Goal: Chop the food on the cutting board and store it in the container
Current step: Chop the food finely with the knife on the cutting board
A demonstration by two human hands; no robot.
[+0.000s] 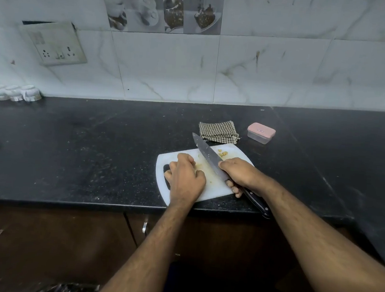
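A white cutting board [237, 152] lies near the front edge of the black counter. A few small yellowish food pieces [223, 153] sit on its far side, right of the blade. My right hand [240, 175] grips the black handle of a large knife [206, 152], its blade angled across the board with the tip pointing away and left. My left hand [185, 176] rests on the board's left part with fingers curled; whether it holds food underneath is hidden. A small clear container with a pink lid [261, 132], lid on, stands behind the board to the right.
A folded checked cloth [218, 131] lies just behind the board. White ceramic jars [16, 92] stand at the back left by the tiled wall. A socket plate [54, 42] hangs on the wall. Cabinet doors [87, 241] are below the counter edge.
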